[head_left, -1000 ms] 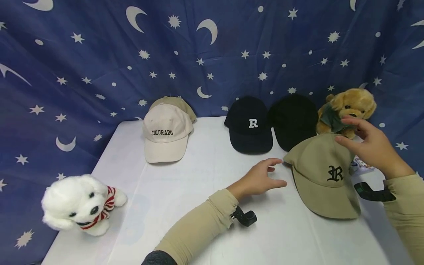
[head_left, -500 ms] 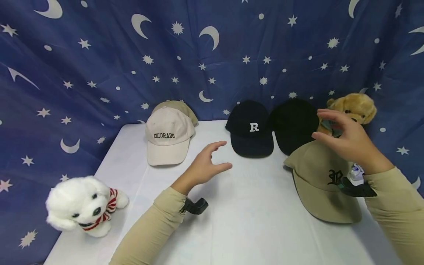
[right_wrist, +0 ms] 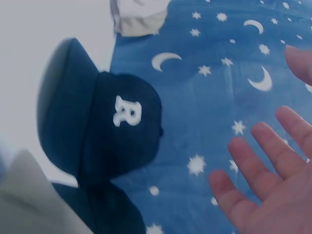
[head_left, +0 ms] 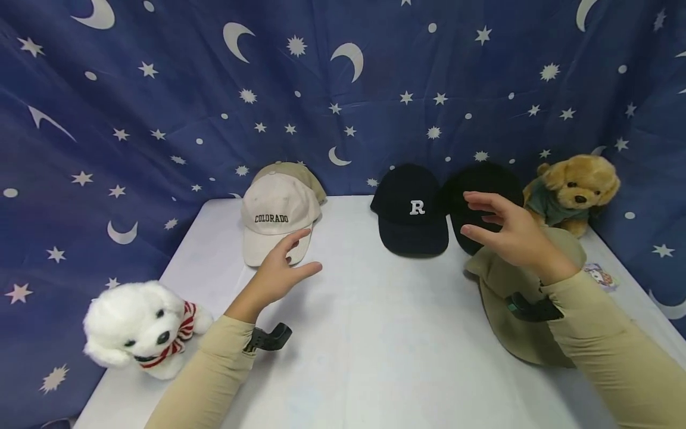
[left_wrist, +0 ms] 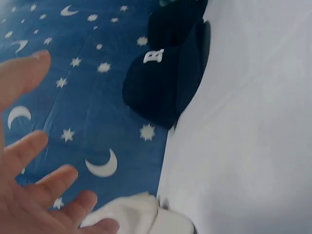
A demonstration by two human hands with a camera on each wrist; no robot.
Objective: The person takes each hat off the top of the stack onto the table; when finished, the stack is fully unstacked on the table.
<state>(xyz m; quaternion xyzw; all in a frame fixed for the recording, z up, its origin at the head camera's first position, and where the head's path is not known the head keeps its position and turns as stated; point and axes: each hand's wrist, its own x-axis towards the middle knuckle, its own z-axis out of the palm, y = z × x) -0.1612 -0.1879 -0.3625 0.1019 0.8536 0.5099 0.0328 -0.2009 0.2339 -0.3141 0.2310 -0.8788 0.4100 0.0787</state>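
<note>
My left hand [head_left: 273,275] is held with fingers spread in front of the cream COLORADO cap [head_left: 277,205], overlapping its brim in the head view. A tan cap [head_left: 311,179] peeks out from behind that one. On the right, my right hand [head_left: 509,232] hovers with nothing in its fingers, in front of the plain black cap [head_left: 458,208] and over the khaki cap [head_left: 522,333]. The hand and sleeve hide much of the khaki cap. Left of it stands the dark cap with a white R [head_left: 409,208], also seen in the right wrist view, where the right palm [right_wrist: 287,195] shows bare.
A white plush dog [head_left: 128,328] with a striped scarf sits at the table's left edge. At the back right is a brown plush dog [head_left: 573,190] in a green shirt. A starry blue curtain [head_left: 375,71] hangs behind the white table [head_left: 375,333].
My left hand has moved left, from beside the khaki cap to the cream cap. My right hand has drifted left off the brown plush dog. The caps stay put.
</note>
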